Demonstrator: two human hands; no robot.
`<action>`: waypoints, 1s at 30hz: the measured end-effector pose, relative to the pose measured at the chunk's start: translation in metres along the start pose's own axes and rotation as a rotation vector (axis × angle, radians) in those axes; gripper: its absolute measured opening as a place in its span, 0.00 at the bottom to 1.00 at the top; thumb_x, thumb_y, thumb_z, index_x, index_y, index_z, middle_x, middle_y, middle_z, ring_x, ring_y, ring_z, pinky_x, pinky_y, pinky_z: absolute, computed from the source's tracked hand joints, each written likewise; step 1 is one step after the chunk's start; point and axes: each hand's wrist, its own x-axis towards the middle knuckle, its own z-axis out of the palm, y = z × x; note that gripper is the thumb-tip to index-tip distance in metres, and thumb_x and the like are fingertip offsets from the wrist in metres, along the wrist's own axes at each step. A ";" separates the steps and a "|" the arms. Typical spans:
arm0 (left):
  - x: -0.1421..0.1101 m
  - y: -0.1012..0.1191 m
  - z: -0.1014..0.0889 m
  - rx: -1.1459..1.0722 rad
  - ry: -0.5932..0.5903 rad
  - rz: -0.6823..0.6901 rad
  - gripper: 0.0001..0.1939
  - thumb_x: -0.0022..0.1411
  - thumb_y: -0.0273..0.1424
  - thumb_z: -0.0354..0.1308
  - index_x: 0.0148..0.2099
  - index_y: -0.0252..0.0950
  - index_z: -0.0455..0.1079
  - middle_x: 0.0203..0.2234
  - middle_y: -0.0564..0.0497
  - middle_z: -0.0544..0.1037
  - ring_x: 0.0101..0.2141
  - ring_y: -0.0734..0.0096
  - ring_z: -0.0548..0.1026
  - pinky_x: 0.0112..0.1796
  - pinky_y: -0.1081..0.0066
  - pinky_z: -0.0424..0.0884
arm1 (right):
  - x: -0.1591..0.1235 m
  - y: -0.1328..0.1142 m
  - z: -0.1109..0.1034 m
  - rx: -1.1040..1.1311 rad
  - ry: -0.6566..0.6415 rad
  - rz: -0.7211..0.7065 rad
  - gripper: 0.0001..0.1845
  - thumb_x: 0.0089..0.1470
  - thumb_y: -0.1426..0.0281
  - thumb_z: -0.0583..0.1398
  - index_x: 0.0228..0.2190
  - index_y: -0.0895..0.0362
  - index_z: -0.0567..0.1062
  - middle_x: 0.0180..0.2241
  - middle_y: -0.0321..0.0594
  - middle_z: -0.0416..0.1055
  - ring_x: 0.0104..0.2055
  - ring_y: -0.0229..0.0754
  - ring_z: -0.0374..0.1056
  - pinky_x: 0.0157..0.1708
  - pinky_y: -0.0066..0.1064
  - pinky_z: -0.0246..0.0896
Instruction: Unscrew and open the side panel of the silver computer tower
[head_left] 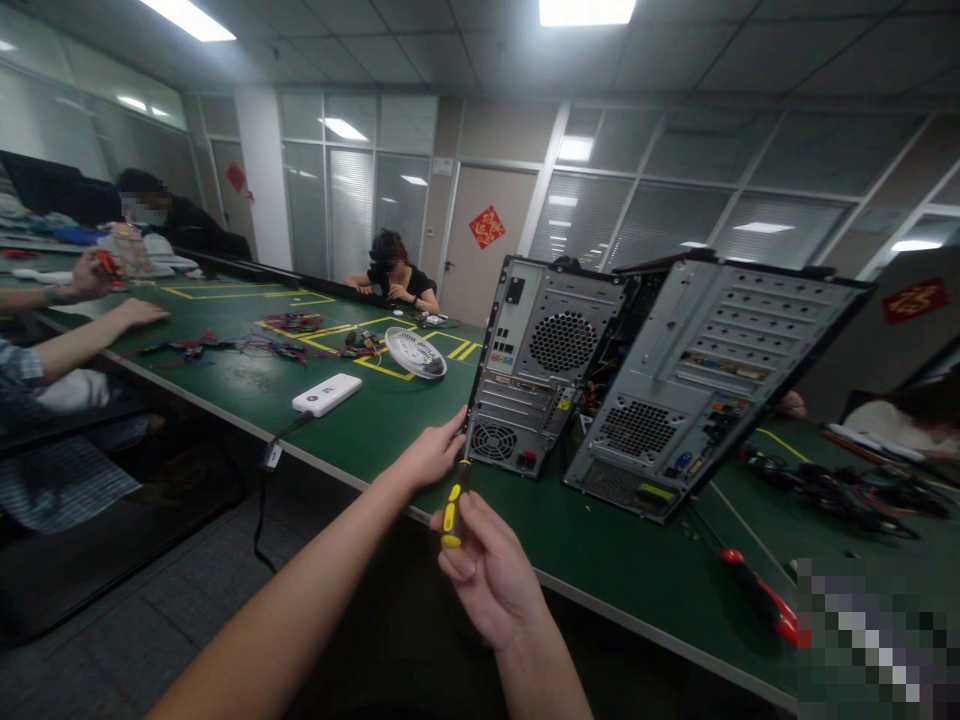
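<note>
My right hand [487,570] is closed around the yellow-and-black handle of a screwdriver [451,515]. The shaft points up at the lower left edge of a computer case [517,400], which stands with its back panel facing me. At that same edge, my left hand [433,452] grips the case, its fingertips partly hidden. The screwdriver's tip is too small to make out against the dark edge. Close by on the right, a second computer case [660,370] leans at a tilt in this view, its vents and ports showing.
A white power bank [328,394] with a cable lies left of my hands. Beyond it are a white oval fan-like part [415,353] and wired boards [285,345]. A red-handled screwdriver [761,595] and black cables [832,480] lie to the right. Other people sit around the green table [375,430].
</note>
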 end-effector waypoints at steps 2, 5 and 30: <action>0.000 0.000 0.000 0.000 0.001 -0.008 0.32 0.74 0.37 0.50 0.77 0.38 0.55 0.54 0.40 0.83 0.51 0.59 0.82 0.53 0.66 0.73 | 0.001 -0.001 -0.001 0.023 -0.012 0.013 0.13 0.55 0.66 0.71 0.37 0.60 0.77 0.31 0.48 0.81 0.17 0.26 0.53 0.19 0.20 0.43; 0.001 0.000 0.000 -0.002 0.001 -0.011 0.33 0.74 0.37 0.50 0.77 0.37 0.54 0.55 0.39 0.82 0.52 0.58 0.82 0.53 0.65 0.73 | 0.002 -0.003 -0.002 0.024 -0.025 0.033 0.16 0.52 0.68 0.68 0.41 0.65 0.80 0.32 0.51 0.81 0.17 0.27 0.54 0.19 0.21 0.46; 0.000 0.002 -0.001 -0.004 -0.004 -0.007 0.33 0.74 0.37 0.49 0.77 0.37 0.54 0.55 0.39 0.82 0.50 0.59 0.82 0.52 0.65 0.73 | -0.001 -0.001 0.004 -0.037 0.004 -0.005 0.18 0.54 0.63 0.74 0.38 0.59 0.75 0.31 0.43 0.80 0.17 0.26 0.58 0.20 0.21 0.46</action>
